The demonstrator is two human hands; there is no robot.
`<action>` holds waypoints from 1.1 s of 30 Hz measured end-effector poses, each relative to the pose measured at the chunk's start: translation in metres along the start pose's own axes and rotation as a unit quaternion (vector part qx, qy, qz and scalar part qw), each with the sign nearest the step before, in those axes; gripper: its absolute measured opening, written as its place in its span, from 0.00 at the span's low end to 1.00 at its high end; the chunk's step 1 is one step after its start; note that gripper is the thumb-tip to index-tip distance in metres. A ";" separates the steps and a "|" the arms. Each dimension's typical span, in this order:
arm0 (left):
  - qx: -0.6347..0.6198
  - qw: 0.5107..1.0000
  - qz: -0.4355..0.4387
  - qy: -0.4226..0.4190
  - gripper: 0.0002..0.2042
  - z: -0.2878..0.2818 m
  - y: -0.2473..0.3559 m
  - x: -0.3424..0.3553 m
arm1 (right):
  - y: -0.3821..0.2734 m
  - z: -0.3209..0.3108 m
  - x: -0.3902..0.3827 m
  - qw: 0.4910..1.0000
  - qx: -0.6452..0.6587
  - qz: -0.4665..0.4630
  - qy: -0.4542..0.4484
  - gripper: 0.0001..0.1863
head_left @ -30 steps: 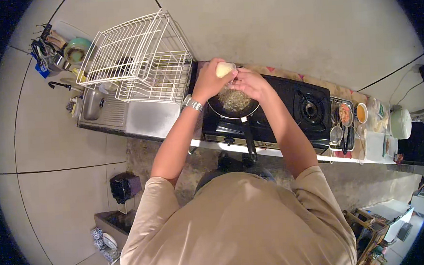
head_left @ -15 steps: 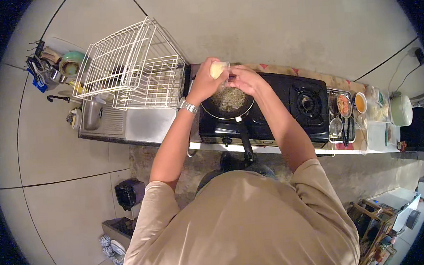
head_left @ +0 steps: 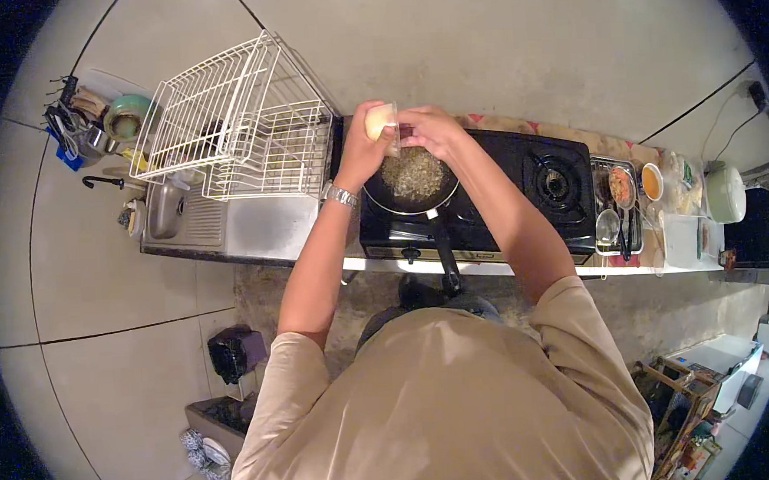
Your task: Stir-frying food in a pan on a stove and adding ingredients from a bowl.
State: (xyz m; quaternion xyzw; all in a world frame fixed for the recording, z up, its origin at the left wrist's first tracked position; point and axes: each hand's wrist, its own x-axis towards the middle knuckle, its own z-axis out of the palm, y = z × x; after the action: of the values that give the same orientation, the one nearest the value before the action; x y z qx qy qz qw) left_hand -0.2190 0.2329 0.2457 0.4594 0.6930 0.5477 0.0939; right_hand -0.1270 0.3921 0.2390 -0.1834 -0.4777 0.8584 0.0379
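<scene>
My left hand, with a metal watch on its wrist, grips a small clear plastic bag with pale yellow contents. It holds the bag tilted above the frying pan's far side. Close against the bag's right edge is my right hand, its fingers bent together; whether they pinch the bag or something small is hidden. Below both hands, the dark frying pan sits on the left burner, its black handle pointing toward me. Chopped, greenish-brown food covers the pan's bottom.
The black gas stove has another burner on the right. Further right stand a metal tray with a bowl of reddish food, and a cup of orange liquid. A white wire rack and sink are left.
The bag and my left hand have shifted slightly left and up, and the bag is more upright. My right hand has moved slightly up and left, too. More of the pan's food shows.
</scene>
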 end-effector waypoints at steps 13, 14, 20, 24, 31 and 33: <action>-0.008 0.995 -0.072 -0.069 0.23 -0.004 -0.001 -0.009 | 0.005 -0.016 0.005 0.996 -0.037 0.049 -0.070 0.15; -0.008 0.995 -0.072 -0.070 0.23 -0.003 -0.002 -0.008 | 0.010 -0.018 0.007 0.996 -0.026 0.037 -0.077 0.15; -0.068 0.994 -0.077 -0.027 0.25 0.006 -0.015 -0.005 | 0.016 -0.020 0.014 0.994 -0.054 0.011 -0.091 0.16; -0.048 0.998 -0.051 -0.001 0.24 0.005 -0.002 -0.003 | 0.014 -0.002 0.010 0.997 -0.057 -0.014 -0.052 0.18; -0.114 0.990 -0.075 0.036 0.26 0.001 -0.007 -0.001 | 0.025 -0.004 0.029 0.991 -0.106 -0.080 0.002 0.12; -0.125 0.988 -0.083 0.038 0.27 0.001 -0.013 -0.004 | 0.028 0.000 0.029 0.981 -0.187 -0.059 0.005 0.13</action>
State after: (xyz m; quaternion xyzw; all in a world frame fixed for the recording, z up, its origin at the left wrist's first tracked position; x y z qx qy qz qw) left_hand -0.2232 0.2312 0.2325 0.3640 0.6575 0.6374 0.1699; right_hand -0.1506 0.3843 0.2075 -0.1629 -0.6393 0.7495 0.0553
